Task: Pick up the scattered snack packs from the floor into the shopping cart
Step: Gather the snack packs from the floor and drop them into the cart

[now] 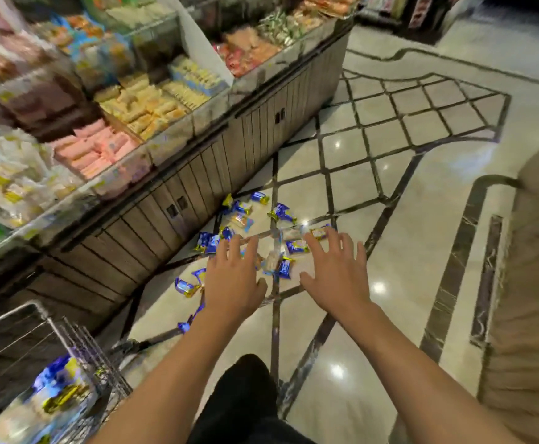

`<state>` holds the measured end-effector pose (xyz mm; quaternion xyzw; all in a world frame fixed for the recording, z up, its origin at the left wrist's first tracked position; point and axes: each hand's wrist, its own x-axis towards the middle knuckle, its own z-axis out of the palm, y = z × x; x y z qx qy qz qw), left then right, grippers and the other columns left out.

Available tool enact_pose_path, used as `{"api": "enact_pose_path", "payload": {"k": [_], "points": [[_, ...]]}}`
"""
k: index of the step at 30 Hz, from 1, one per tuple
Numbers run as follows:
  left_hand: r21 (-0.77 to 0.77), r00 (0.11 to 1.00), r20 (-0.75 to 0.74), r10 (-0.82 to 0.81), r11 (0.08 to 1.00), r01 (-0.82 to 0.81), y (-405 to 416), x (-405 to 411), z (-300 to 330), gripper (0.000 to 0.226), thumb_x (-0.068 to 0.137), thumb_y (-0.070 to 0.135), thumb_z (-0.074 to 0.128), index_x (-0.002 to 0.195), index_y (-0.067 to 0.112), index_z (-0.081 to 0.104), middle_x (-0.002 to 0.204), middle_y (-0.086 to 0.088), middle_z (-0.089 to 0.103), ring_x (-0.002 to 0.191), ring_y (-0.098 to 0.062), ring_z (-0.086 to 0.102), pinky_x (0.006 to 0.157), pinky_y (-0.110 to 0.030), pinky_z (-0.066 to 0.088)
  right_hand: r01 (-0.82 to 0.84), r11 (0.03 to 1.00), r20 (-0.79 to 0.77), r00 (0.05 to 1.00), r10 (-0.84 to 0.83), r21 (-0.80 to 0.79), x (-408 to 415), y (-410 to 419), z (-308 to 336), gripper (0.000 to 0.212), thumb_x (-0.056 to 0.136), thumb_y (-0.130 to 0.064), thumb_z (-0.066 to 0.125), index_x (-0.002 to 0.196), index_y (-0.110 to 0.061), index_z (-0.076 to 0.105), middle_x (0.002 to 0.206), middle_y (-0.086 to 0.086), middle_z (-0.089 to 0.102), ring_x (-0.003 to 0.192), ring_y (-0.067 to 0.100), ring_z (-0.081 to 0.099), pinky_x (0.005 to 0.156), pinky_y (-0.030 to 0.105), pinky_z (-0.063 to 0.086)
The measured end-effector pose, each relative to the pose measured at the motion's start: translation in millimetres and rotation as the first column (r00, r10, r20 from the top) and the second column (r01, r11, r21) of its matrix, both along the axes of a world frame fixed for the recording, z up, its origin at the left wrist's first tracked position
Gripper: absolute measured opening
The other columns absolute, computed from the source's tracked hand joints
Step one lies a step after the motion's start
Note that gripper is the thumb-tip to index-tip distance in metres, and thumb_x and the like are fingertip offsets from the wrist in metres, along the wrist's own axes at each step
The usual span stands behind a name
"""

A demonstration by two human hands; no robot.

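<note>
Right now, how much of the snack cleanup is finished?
Some packs already lie in the shopping cart. Nothing is in hand: the left hand and right hand reach out open over the pile. Many blue snack packs are on the floor.

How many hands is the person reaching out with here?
2. The left hand hangs over the blue snack packs on the floor, fingers spread. The right hand is beside it over the same pile, also spread, holding nothing.
</note>
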<state>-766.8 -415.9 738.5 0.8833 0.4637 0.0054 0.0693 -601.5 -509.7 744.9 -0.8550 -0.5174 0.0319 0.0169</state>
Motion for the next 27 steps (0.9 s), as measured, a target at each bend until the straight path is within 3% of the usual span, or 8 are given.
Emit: {"api": "enact_pose_path", "payload": {"k": [8, 13, 19, 23, 27], "points": [[-0.051, 0.999, 0.018, -0.032, 0.998, 0.033, 52, 138, -18, 0.077, 0.09, 0.05, 0.053, 0.154, 0.027, 0.016, 0.157, -0.009, 0.023, 0.142, -0.033, 0.023, 0.109, -0.046, 0.034, 0.059, 0.998, 0.014, 0.998, -0.059, -0.028, 125, 45, -6, 0.079, 0.08, -0.053, 0.062, 0.15, -0.031, 0.033, 0.157, 0.009, 0.025, 0.14, 0.034, 0.028, 0.114, 0.057, 0.02], [-0.101, 0.995, 0.046, -0.093, 0.99, 0.097, 83, 235, -21, 0.079, 0.087, 0.045, 0.056, 0.153, 0.026, 0.017, 0.155, -0.008, 0.024, 0.138, -0.031, 0.026, 0.104, -0.044, 0.036, 0.096, 0.994, -0.007, 0.995, -0.097, -0.058, 198, 72, -4, 0.081, 0.082, -0.047, 0.062, 0.153, -0.031, 0.025, 0.159, 0.011, 0.022, 0.142, 0.034, 0.024, 0.116, 0.057, 0.018], [-0.109, 0.993, 0.048, -0.106, 0.988, 0.111, 120, 321, -16, 0.078, 0.089, 0.046, 0.057, 0.154, 0.027, 0.017, 0.16, -0.009, 0.014, 0.145, -0.032, 0.016, 0.11, -0.045, 0.032, 0.102, 0.994, -0.04, 0.994, -0.104, -0.047, 284, 101, -2, 0.077, 0.085, -0.046, 0.059, 0.151, -0.031, 0.024, 0.16, 0.008, 0.018, 0.144, 0.032, 0.019, 0.117, 0.056, 0.014], [-0.108, 0.999, 0.032, -0.038, 0.993, 0.041, 145, 365, -21, 0.076, 0.088, 0.044, 0.059, 0.152, 0.027, 0.023, 0.157, -0.009, 0.018, 0.141, -0.033, 0.02, 0.106, -0.046, 0.036, 0.065, 0.996, -0.083, 0.994, -0.07, -0.054, 342, 118, -9, 0.075, 0.088, -0.047, 0.055, 0.152, -0.031, 0.02, 0.161, 0.007, 0.015, 0.145, 0.031, 0.015, 0.118, 0.055, 0.012], [-0.157, 0.998, -0.02, 0.054, 0.986, -0.057, 164, 407, -33, 0.08, 0.088, 0.047, 0.059, 0.155, 0.027, 0.019, 0.16, -0.011, 0.015, 0.144, -0.036, 0.018, 0.113, -0.05, 0.033, -0.002, 0.998, -0.12, 0.993, -0.006, -0.068, 406, 141, -24, 0.077, 0.088, -0.049, 0.055, 0.154, -0.03, 0.02, 0.161, 0.008, 0.017, 0.146, 0.032, 0.016, 0.118, 0.055, 0.013]]}}
